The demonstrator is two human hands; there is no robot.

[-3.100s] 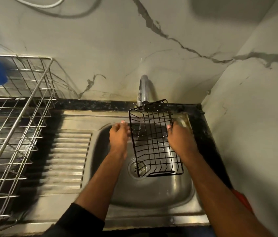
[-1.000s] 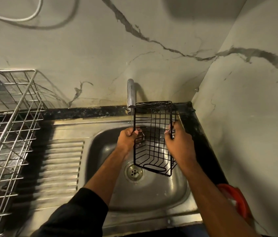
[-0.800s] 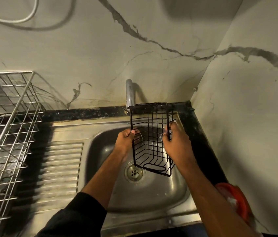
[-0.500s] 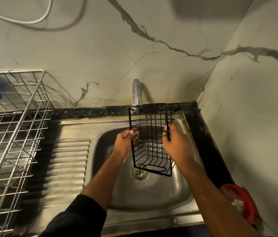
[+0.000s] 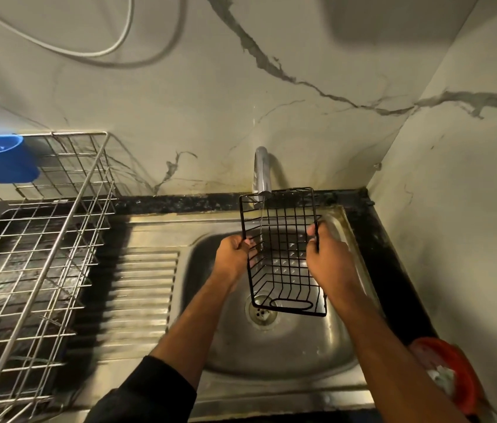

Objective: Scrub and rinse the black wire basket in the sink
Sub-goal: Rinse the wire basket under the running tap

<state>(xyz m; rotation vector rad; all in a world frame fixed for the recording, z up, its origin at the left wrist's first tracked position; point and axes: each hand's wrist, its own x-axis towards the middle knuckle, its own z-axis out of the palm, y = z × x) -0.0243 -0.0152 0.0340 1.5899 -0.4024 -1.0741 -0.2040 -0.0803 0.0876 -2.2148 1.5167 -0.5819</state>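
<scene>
Two hands hold the black wire basket [image 5: 282, 254] above the bowl of the stainless steel sink [image 5: 271, 355]. My left hand [image 5: 232, 254] curls round the wire of the basket's left rim, and my right hand [image 5: 328, 264] grips the right rim with the fingers wrapped over the wire. I hold the basket tilted, its open side towards me, its far end up under the curved chrome tap [image 5: 261, 174] and its near end low over the round metal drain [image 5: 261, 312]. A thin stream of water [image 5: 261, 221] falls from the spout through the wires. To my left the sink's ribbed draining board [image 5: 137, 288] lies beside a silver wire dish rack [image 5: 39, 245] on the dark worktop [image 5: 180, 203], with a blue plastic holder [image 5: 3, 158] hung on the rack's far corner. By my right forearm sits a red round thing [image 5: 454, 374], partly hidden.
</scene>
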